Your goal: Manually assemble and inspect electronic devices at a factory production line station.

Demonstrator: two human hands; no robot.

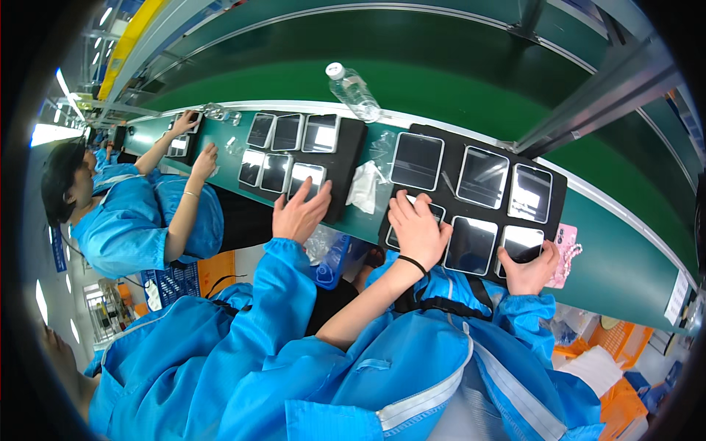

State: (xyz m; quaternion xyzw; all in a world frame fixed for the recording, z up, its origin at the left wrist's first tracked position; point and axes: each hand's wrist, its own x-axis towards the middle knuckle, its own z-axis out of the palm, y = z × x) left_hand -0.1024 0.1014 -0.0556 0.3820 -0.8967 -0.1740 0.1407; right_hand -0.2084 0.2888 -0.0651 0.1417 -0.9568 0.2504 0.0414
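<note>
A black foam tray (pixel 450 204) in front of me holds two rows of flat touchscreen devices with dark glass and pale rims. Over the near-left touchscreen device (pixel 435 211) lies my left hand (pixel 418 229), fingers spread across its top and a black band on the wrist. The hand covers most of that device. At the near-right corner, my right hand (pixel 531 270) grips another touchscreen device (pixel 522 244), its thumb at the left edge and fingers at the right. Between them lies an untouched touchscreen device (pixel 471 245); others (pixel 417 161) fill the far row.
At my left, a co-worker's hand (pixel 300 214) touches a device on a second black tray (pixel 346 165). A clear bottle (pixel 354 92) stands behind, and crumpled white wrapping (pixel 364 187) lies between trays. A pink phone case (pixel 565 253) is at right, below a metal post (pixel 596 95).
</note>
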